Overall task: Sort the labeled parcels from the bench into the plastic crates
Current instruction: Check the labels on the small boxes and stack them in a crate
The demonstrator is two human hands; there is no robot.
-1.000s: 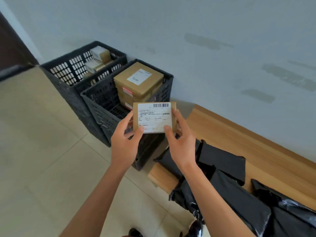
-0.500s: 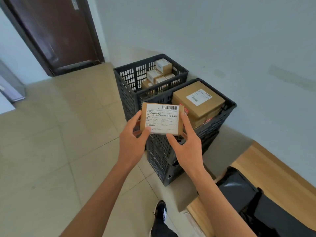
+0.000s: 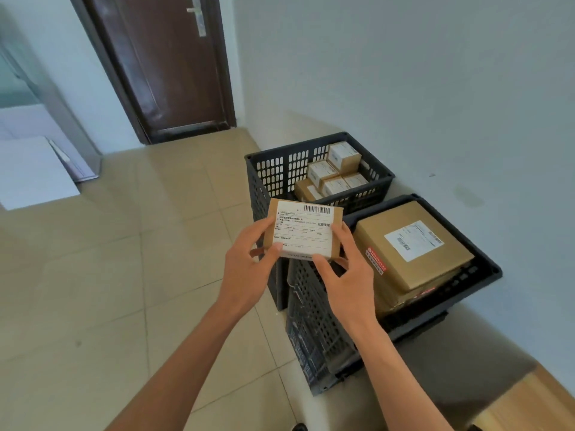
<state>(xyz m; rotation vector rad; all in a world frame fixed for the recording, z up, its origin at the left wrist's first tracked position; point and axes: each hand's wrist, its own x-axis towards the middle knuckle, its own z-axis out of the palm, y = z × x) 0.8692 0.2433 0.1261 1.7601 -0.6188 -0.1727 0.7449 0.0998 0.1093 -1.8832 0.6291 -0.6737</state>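
Parcel [image 3: 306, 230] before two crates [image 3: 317, 321] (side by side)

Door [image 3: 168, 66]: dark brown wood, shut, metal handle plate near its top, straight ahead of me | right of door: plain pale wall [image 3: 404, 73] | below door: beige tiled floor [image 3: 93, 275] | left of door: white panels [image 3: 31, 169] leaning.
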